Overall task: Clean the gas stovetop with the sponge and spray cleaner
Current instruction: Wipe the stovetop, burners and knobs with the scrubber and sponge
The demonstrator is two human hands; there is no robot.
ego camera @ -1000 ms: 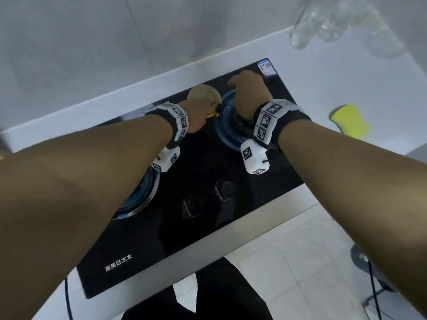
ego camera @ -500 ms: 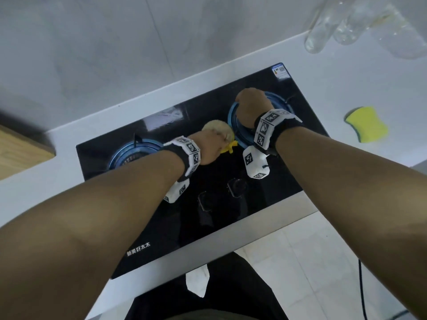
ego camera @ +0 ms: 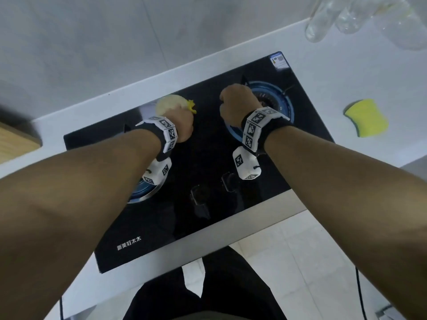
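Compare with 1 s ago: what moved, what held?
The left hand kept its grip on the pale round item and slid it left, away from the right burner. The right hand stayed fisted at that burner; the yellow sponge stayed on the counter.

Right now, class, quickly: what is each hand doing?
Left hand: grips a pale round scrubber over the stovetop.
Right hand: curled at the right burner; what it holds cannot be told.

A white countertop (ego camera: 346, 72) carries the black gas stovetop (ego camera: 208, 158) and a yellow sponge (ego camera: 366, 117).
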